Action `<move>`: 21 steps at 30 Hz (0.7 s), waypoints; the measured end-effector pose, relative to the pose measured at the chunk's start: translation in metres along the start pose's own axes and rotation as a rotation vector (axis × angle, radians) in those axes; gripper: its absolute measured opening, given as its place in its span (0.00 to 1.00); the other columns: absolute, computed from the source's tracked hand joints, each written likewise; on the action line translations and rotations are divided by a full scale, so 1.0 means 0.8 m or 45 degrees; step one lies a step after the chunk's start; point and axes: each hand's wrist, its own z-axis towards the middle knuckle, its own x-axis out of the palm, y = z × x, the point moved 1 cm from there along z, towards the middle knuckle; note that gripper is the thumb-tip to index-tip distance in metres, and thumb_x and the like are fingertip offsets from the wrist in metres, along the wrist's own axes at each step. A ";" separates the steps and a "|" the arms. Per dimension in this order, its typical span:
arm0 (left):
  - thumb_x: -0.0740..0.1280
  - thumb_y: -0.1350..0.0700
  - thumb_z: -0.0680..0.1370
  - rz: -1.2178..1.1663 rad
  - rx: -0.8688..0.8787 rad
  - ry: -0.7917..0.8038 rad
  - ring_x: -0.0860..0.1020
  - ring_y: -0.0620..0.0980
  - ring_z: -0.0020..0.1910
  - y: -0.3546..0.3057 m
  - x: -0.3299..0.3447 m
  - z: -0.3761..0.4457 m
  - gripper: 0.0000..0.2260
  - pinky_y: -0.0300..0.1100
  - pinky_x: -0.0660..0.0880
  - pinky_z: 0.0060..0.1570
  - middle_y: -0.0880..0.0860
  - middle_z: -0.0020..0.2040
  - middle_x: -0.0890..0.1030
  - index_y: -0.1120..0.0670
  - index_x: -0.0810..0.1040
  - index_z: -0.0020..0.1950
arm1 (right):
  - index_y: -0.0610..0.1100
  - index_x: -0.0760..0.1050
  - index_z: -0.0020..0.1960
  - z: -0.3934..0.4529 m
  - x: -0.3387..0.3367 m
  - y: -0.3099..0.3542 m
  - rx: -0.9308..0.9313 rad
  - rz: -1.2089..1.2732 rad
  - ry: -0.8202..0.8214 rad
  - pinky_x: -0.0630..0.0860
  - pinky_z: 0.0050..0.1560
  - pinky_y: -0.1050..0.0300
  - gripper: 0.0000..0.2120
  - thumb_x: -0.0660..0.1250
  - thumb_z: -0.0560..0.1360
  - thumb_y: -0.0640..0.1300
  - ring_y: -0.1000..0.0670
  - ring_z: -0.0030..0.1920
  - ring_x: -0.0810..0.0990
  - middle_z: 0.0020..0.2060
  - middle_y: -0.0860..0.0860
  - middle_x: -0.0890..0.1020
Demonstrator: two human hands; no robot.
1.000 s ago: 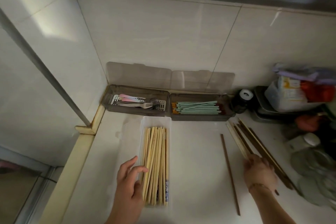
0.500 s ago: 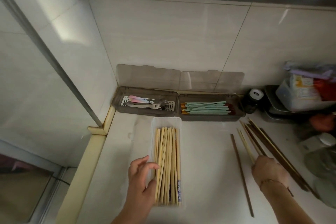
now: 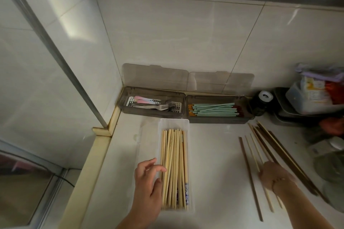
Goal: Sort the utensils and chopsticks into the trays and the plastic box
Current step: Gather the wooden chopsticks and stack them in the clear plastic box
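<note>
My left hand [image 3: 149, 178] rests open on the box [image 3: 174, 123] at lower centre. My right hand [image 3: 273, 174] covers loose chopsticks [image 3: 260, 135] at lower right; grip unclear. They look light, stiff, roll-prone; I'd pinch mid-length.

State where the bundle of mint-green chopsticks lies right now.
In the head view, the mint-green chopsticks lie in the right-hand grey plastic tray against the tiled wall, beside the tray of forks, behind the clear plastic box.

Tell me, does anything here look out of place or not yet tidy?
Yes. Several loose chopsticks, dark and pale mixed, lie fanned on the counter at the right, outside any container. The right hand rests on them. The clear plastic box and both trays look orderly.
</note>
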 end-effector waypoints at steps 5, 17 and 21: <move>0.63 0.73 0.72 -0.006 -0.012 0.001 0.65 0.42 0.67 0.001 0.002 0.001 0.21 0.35 0.58 0.64 0.43 0.61 0.66 0.46 0.78 0.50 | 0.51 0.73 0.42 -0.032 -0.043 0.041 -0.182 0.153 -0.154 0.78 0.40 0.58 0.08 0.61 0.78 0.53 0.55 0.36 0.78 0.36 0.54 0.78; 0.59 0.64 0.68 -0.035 -0.039 -0.016 0.67 0.44 0.64 0.001 0.002 0.003 0.20 0.34 0.61 0.63 0.38 0.59 0.65 0.44 0.70 0.54 | 0.44 0.78 0.50 -0.138 -0.016 0.237 -1.172 0.670 -0.209 0.77 0.48 0.60 0.10 0.59 0.77 0.37 0.53 0.42 0.80 0.42 0.50 0.82; 0.59 0.65 0.67 -0.058 -0.063 -0.013 0.67 0.44 0.64 0.002 0.002 0.003 0.21 0.34 0.60 0.63 0.36 0.59 0.64 0.45 0.69 0.55 | 0.42 0.75 0.50 -0.130 0.007 0.268 -1.110 0.264 -0.043 0.74 0.44 0.56 0.09 0.56 0.77 0.37 0.44 0.47 0.79 0.46 0.44 0.80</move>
